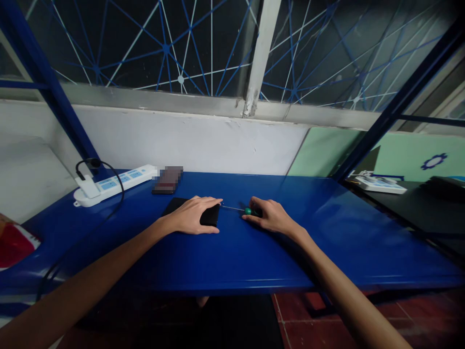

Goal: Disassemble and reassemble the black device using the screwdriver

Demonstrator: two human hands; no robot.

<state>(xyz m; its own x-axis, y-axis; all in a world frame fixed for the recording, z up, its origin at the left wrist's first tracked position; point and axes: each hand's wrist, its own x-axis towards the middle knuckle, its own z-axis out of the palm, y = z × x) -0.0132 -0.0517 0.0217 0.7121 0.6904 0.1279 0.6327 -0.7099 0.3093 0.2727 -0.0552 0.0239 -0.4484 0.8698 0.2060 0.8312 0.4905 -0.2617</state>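
My left hand (pixel 196 214) lies across a flat black rectangular object (pixel 209 216) on the blue table, fingers along its far side and thumb by its near side, steadying it. What kind of object it is I cannot tell. In my right hand (pixel 271 214) is a screwdriver (pixel 248 211) with a green and black handle, the fingers closed around it. Its thin metal shaft points left, and the tip is close to the right end of the black object. Whether the tip touches it I cannot make out.
A white power strip (pixel 127 180) with a plugged-in charger (pixel 87 186) and black cable lies at the back left. Beside it is a dark, blurred phone-like slab (pixel 167 180). Blue frame posts rise at both sides of the table (pixel 232 261). A red and white item (pixel 16 242) sits far left.
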